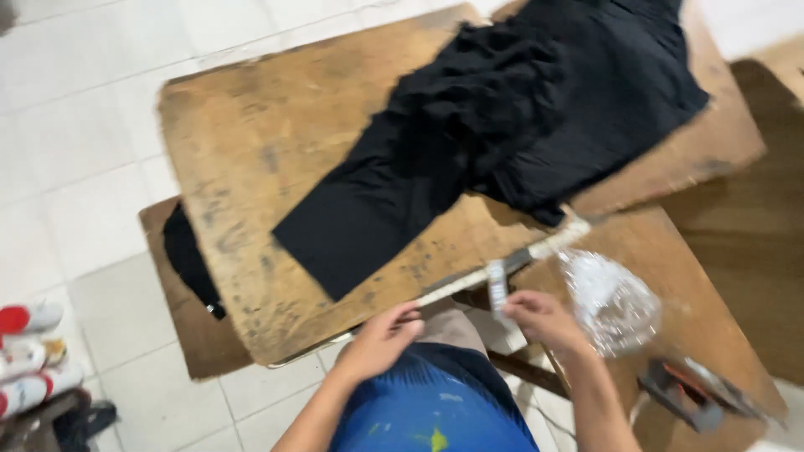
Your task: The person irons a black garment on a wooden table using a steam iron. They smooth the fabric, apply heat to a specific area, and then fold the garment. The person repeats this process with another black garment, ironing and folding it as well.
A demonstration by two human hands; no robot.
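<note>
Along the near edge of the worn wooden bench (251, 151) runs a pale measuring tape (502, 268), pinched by both hands: the left hand (381, 339) grips its near-left end, the right hand (540, 318) holds a loop of it. Just beyond lies black fabric (469, 142), spread across the bench. Right of the hands sits a crumpled clear plastic bag (611, 301), with scissors (695, 393) nearer still.

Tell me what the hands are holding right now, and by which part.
Both hold a pale measuring tape: the right hand pinches its short hanging end, the left hand grips its near end at the wooden table edge.
</note>
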